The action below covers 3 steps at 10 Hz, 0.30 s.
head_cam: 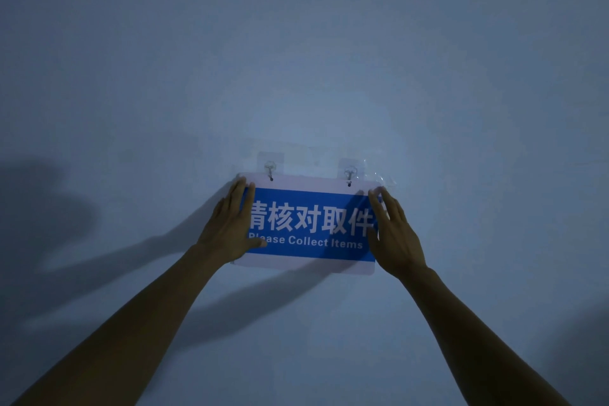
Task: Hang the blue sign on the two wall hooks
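Blue sign (309, 224): it lies flat against the wall (296, 43), low in the head view, its top edge level with the two hooks and its printed face turned out toward the person.

Left hand (230, 224): it is spread flat, fingers apart and pointing up, pressed on the left end of the sign; the thumb lies across the lower left of the blue band. It is not curled round the edge.

Right hand (393, 234): it is likewise open and flat, fingers pointing up and slightly inward, resting on the right end of the sign and covering the last character of the text.

Left hook (270, 170): a small metal hook on a clear stick-on pad; its tip appears to pass through the hole near the sign's top edge.

Right hook (349, 176): the same kind, also seeming to sit in its hole, though the dim light leaves this less than certain.

Step in hand: probably the last one, with the sign seated on both hooks and steadied against the wall.

Next move: it seems to call for easing both palms away gently, without lifting the sign, so neither hole slips off its hook.

Long axis: it runs left to right, close to level, the right end a touch lower in the view.

Facing: the text reads upright, Chinese characters above, "Please Collect Items" below.
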Tool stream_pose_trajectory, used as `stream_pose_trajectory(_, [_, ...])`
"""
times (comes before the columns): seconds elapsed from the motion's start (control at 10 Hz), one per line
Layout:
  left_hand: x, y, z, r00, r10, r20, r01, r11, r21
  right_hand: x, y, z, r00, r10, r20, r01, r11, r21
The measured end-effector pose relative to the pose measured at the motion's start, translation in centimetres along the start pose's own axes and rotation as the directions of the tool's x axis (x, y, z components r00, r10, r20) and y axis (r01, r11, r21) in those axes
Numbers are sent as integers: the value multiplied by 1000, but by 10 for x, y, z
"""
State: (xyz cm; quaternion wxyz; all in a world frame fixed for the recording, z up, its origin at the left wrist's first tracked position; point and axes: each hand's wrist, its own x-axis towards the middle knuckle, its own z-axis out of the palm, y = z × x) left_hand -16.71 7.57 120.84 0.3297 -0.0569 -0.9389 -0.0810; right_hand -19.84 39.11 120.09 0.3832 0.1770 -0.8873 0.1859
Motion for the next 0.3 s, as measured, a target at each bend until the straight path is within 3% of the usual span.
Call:
stream_pose_trajectory(0.2, [-8,4,-4,999,-20,34,23,997,-73,-8,-6,-9,1000,-7,22,7,999,-39])
stream_pose_trajectory(0.3, [-9,16,-21,994,11,-105,-19,996,-82,-4,-11,-16,997,-22,-72,22,1000,-2])
